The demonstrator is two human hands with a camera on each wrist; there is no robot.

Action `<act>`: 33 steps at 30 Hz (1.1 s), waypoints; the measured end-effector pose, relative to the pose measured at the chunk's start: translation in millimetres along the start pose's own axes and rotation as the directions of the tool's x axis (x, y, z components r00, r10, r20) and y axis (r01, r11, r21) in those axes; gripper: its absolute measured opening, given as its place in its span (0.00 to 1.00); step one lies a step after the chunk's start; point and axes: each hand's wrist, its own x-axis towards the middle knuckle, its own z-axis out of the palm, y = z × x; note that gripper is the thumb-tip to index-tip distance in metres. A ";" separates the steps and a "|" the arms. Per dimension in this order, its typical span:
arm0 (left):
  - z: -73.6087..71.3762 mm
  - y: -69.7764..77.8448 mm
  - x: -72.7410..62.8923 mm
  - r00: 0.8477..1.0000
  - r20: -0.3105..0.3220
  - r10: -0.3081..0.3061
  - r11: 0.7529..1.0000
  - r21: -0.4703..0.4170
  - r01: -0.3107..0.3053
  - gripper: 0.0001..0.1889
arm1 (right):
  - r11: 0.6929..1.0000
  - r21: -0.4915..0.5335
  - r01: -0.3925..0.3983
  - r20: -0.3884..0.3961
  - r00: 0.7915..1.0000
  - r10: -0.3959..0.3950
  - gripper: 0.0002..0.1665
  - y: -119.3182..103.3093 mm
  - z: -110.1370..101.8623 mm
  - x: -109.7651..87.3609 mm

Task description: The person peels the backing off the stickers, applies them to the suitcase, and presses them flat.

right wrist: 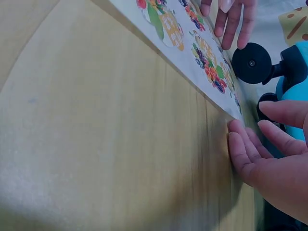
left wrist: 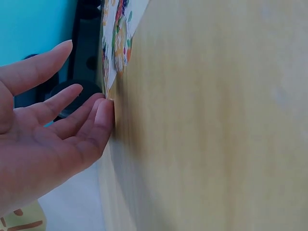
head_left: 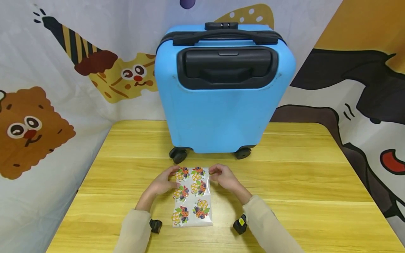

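A sheet of stickers [head_left: 193, 200] with colourful fruit pictures lies flat on the wooden table. My left hand [head_left: 164, 181] is at its far left corner. In the left wrist view, the left thumb [left wrist: 41, 70] stands apart from the fingers, whose tips touch the table by the sheet's corner. My right hand [head_left: 225, 177] is at the far right corner. Its fingertips meet the corner of the sheet in the right wrist view, with the thumb [right wrist: 284, 111] held away from the paper. Neither hand pinches the sheet.
A light blue suitcase [head_left: 218, 116] with black handles stands upright on the table [head_left: 303, 182], just beyond the sheet. Its black wheels [head_left: 243, 153] rest close to both hands. Behind it hangs a cloth [head_left: 133, 31] printed with cartoon figures.
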 end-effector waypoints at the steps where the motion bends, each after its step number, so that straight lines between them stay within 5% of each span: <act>1: 0.3 -0.1 0.1 1.000 -0.003 -0.004 1.000 -0.002 0.004 0.34 | 1.000 -0.001 -0.001 -0.004 1.000 0.001 0.14 0.1 0.2 -0.2; 15: -0.5 -2.8 -0.1 0.999 -0.039 -0.031 0.998 -0.063 0.029 0.33 | 0.999 0.050 -0.012 -0.040 0.999 0.014 0.11 -1.5 3.0 0.0; 33: 0.6 -1.2 3.0 0.998 -0.037 -0.045 0.997 -0.070 0.043 0.32 | 1.000 -0.017 0.009 -0.079 0.997 -0.010 0.06 2.4 9.3 5.1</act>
